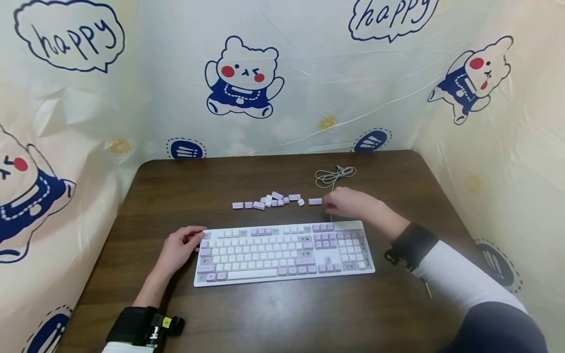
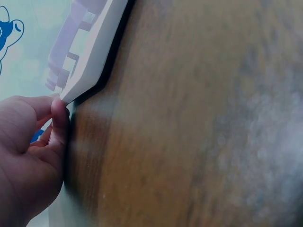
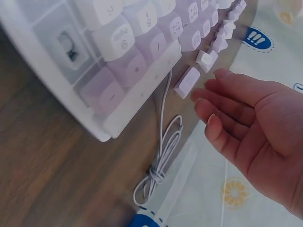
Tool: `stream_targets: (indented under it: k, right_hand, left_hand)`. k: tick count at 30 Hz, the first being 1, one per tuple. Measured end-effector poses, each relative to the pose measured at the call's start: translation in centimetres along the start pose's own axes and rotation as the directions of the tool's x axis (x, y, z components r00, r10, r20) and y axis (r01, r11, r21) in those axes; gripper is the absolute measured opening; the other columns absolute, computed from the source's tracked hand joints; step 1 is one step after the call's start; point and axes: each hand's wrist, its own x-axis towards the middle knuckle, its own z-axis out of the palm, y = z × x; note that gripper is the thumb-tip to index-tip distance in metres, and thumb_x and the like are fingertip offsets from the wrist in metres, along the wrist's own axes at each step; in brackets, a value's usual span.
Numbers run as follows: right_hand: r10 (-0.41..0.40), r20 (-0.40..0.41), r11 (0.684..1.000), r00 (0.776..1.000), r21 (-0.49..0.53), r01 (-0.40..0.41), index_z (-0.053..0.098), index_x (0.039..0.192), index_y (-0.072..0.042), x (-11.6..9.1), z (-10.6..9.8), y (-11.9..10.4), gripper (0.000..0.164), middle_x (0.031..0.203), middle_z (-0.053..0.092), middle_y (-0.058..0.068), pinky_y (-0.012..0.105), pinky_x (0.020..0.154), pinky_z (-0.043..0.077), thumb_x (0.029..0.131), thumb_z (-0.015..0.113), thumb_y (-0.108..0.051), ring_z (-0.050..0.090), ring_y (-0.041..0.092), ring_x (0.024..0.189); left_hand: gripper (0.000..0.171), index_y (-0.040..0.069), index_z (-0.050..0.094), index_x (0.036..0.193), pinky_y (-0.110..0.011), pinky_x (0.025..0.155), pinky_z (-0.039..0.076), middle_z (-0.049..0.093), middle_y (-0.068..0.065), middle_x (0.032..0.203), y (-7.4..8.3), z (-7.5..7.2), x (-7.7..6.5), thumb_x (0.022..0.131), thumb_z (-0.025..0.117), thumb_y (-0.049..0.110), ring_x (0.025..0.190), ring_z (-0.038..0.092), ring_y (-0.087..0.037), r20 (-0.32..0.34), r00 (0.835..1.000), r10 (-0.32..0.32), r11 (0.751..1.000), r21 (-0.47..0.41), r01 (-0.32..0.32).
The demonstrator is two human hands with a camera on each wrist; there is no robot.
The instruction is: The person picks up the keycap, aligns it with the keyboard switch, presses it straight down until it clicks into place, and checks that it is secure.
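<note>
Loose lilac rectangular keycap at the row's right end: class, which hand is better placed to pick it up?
Probably the right hand: empty, beside the keycap. The left hand grips a corner of the white rectangular keyboard.

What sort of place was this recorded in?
Probably an indoor desk corner, perhaps arranged for filming: a brown table is enclosed on three sides by bear-printed sheeting, with a keyboard on it and loose keycaps beyond.
</note>
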Motion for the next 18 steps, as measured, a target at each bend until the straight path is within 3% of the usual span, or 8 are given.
stream_targets:
  k: [9, 18]
  right_hand:
    - [-0.072, -0.056, 0.997, 0.996, 0.003, 0.072, 0.075, 0.102, -0.003, 3.4, 0.3, 0.0, 0.005, 0.086, 0.070, 0.003, 0.033, 0.073, 0.054, 0.097, 0.073, -0.004, 0.060, 0.016, 0.075]
    - [-0.145, -0.052, 0.988, 0.988, -0.053, 0.143, 0.070, 0.102, -0.004, 6.2, 1.4, 0.2, 0.003, 0.089, 0.068, 0.004, 0.035, 0.075, 0.054, 0.098, 0.070, -0.004, 0.059, 0.017, 0.077]
  left_hand:
    - [0.034, 0.009, 0.068, 0.135, -0.028, 0.074, 0.049, 0.062, -0.014, 0.112, -0.1, 0.2, -0.1, 0.108, 0.060, 0.028, 0.093, 0.057, -0.026, -0.007, 1.000, 0.000, 1.000, -0.009, 0.000]
    - [0.034, 0.009, 0.068, 0.135, -0.027, 0.073, 0.049, 0.062, -0.014, 0.112, 0.0, 0.2, 0.0, 0.108, 0.060, 0.028, 0.092, 0.057, -0.024, -0.006, 1.000, -0.003, 1.000, -0.020, 0.003]
